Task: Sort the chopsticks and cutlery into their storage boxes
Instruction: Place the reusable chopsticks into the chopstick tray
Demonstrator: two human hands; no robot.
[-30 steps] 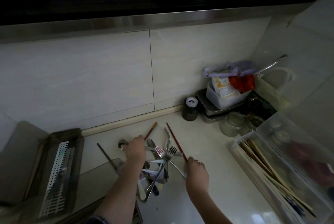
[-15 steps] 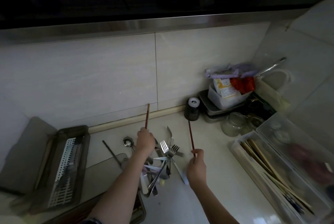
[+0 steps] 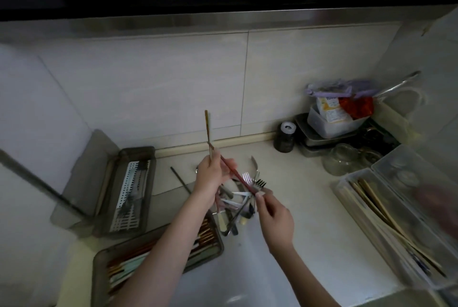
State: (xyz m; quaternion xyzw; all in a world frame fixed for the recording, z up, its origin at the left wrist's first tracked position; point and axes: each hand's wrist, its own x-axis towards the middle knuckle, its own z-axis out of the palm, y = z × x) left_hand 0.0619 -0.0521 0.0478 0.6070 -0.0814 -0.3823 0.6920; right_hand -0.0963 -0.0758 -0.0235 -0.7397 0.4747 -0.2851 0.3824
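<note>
Two slim reddish-brown chopsticks [image 3: 234,173], crossed, pale-tipped, above heaped cutlery [image 3: 238,205].

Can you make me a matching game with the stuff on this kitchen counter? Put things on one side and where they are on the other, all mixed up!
Things:
1. red chopstick
2. forks
3. clear box of chopsticks
4. dark jar with a white top

Places:
A. far right of the counter
B. at the back, by the wall
C. held between the left hand and the right hand
D. in the pile in the middle

Pairs: 1-C, 2-D, 3-A, 4-B
</note>
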